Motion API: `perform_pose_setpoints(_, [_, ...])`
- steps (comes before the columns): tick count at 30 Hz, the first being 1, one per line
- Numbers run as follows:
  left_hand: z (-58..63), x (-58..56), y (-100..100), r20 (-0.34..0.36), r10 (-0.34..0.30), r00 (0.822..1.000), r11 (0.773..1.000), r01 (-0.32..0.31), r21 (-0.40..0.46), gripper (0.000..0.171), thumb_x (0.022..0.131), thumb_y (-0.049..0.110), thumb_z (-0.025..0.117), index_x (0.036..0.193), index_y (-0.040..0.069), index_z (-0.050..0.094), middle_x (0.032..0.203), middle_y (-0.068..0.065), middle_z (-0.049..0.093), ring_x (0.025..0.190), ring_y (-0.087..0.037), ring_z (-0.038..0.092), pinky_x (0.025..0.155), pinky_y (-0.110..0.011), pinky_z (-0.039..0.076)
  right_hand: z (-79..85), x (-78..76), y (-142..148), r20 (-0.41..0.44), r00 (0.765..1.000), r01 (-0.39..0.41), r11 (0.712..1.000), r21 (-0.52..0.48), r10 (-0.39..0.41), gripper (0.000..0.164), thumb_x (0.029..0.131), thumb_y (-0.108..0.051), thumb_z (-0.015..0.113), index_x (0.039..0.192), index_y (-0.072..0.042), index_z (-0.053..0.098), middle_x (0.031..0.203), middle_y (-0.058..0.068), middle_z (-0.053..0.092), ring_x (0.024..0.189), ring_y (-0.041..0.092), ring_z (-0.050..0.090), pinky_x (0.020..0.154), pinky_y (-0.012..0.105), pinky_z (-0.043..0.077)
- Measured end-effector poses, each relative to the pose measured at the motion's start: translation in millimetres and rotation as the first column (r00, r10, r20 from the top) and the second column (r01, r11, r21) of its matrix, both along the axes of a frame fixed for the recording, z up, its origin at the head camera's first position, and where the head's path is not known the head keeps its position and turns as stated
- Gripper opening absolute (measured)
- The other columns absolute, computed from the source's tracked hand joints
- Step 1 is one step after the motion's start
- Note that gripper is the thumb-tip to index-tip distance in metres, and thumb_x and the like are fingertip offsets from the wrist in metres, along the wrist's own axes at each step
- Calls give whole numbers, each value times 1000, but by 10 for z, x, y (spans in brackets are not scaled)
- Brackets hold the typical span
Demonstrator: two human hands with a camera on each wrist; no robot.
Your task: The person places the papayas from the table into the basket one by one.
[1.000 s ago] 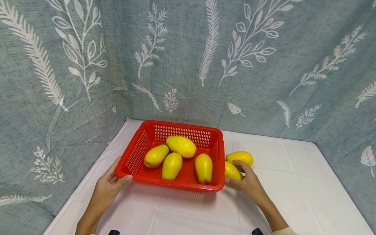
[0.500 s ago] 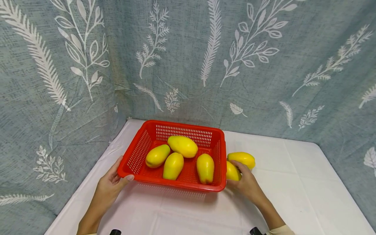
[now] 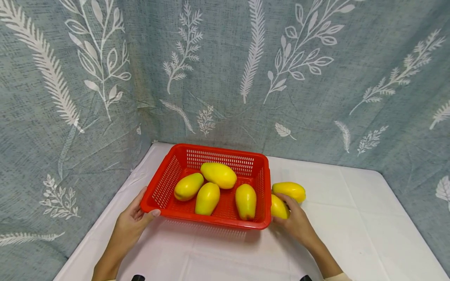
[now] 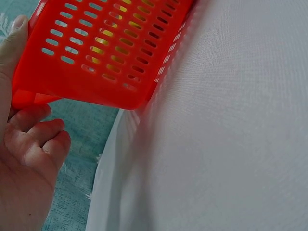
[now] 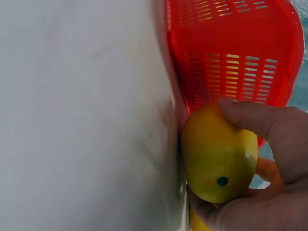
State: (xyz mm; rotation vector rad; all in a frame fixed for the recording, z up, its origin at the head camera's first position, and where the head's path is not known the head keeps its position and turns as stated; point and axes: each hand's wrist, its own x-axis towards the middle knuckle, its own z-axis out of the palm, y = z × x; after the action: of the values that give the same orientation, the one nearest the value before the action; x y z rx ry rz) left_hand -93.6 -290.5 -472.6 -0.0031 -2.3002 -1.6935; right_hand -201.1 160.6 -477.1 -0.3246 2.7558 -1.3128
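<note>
A red plastic basket (image 3: 214,221) with slotted walls stands on the white cloth. Several yellow mangoes with greenish ends lie inside it, one of them a mango (image 3: 245,201) apart at the right. My left hand (image 3: 128,224) grips the basket's near left corner, thumb over the rim and fingers beneath it in the left wrist view. Against the outer right wall lies a mango (image 5: 219,154), which my right hand (image 3: 293,222) holds between thumb and fingers. Just behind it is another mango (image 3: 292,190) on the cloth, partly covered by the fingers.
A white cloth (image 3: 351,226) covers the table. Grey-green curtains (image 3: 225,78) with white leaf prints hang close behind the table and along both sides. Two small black objects (image 3: 138,277) show at the bottom edge.
My right hand has shifted slightly on the mango beside the basket, covering a little more of it than a second ago. The whole view has moved slightly; the left hand keeps its grip.
</note>
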Motion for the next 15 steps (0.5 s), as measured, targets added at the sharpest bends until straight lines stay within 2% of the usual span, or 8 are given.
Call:
perform_pose_setpoints(7, [0, -11, 5, 13, 8, 1000, 1000, -8, 0, 87, 100, 8, 74, 169, 5, 20, 167, -28, 33, 125, 17, 48, 97, -5, 47, 55, 81, 100, -8, 999, 36, 999, -20, -36, 78, 87, -23, 89, 154, -10, 52, 152, 16, 55, 137, 36, 51, 117, 61, 39])
perform_pose_setpoints(15, [-4, -12, -1, 11, 17, 1000, 1000, -18, 23, 86, 100, 5, 74, 169, 4, 22, 166, -31, 33, 121, 20, 49, 94, -5, 49, 194, 167, 156, -18, 998, 64, 997, -34, -65, 77, 88, -25, 87, 154, -9, 51, 152, 20, 52, 136, 39, 52, 115, 59, 43])
